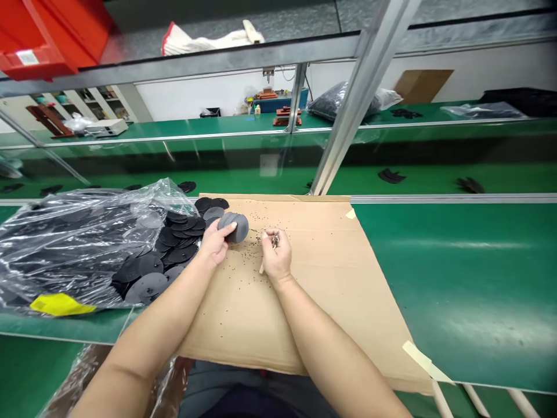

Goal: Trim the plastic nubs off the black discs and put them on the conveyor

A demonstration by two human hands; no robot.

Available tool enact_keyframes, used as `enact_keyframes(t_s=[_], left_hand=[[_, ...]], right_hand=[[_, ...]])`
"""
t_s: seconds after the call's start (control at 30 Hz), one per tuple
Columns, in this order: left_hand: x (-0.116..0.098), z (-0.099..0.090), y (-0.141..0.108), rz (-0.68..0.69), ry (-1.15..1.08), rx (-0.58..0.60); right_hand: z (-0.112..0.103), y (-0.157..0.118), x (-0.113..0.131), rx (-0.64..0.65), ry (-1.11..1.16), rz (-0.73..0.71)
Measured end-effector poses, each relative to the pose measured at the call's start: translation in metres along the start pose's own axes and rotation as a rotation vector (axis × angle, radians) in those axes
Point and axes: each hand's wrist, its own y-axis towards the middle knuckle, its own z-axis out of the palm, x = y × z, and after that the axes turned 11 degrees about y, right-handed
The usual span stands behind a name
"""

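Observation:
My left hand (pixel 215 242) pinches a few dark grey round discs (pixel 238 228), thumb on top, above the cardboard sheet (pixel 331 290). To the right of it, my right hand (pixel 277 255) is closed around a slim tool. A metal bit of this tool shows near the fingertips, and a pale end (pixel 261 269) sticks out below the palm; its exact kind is hidden by the fingers. Tiny black bits (pixel 250 255) lie scattered over the cardboard beneath both hands. Left of my left hand, a heap of black discs (pixel 183 238) spills from a clear plastic bag (pixel 73 238).
Masking tape (pixel 429 363) fixes the cardboard to the green bench (pixel 470 278). Beyond runs a green belt (pixel 435 180) with small groups of black pieces (pixel 391 176). A metal post (pixel 348 116) rises ahead, and an overhead shelf holds a red bin (pixel 47 40) and a white glove (pixel 209 43).

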Motion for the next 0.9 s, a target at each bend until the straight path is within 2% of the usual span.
enact_keyframes(t_s=[0.1,0.3,0.4,0.53,0.67,0.77,0.9], left_hand=[[-0.010,0.014,0.031,0.156,0.231,-0.072],[-0.039,0.043,0.104,0.556,1.116,-0.250],[-0.048,0.065,0.131,0.598,1.356,-0.265],[-0.038,0.115,0.154,0.522,1.550,-0.111],[-0.010,0.179,0.165,0.540,1.516,0.114],[0.010,0.224,0.170,0.564,1.506,0.201],[0.028,0.266,0.173,0.523,1.616,0.310]], right_hand=[[-0.001,0.004,-0.001,-0.118,0.118,0.079],[0.001,0.000,0.004,-0.077,0.088,0.046],[0.001,-0.001,0.005,-0.093,0.052,0.048],[0.000,-0.002,0.007,-0.142,0.061,0.079],[-0.001,-0.003,0.008,-0.205,0.088,0.111],[-0.001,-0.003,0.008,-0.274,0.133,0.173],[-0.004,0.001,0.010,-0.315,0.154,0.226]])
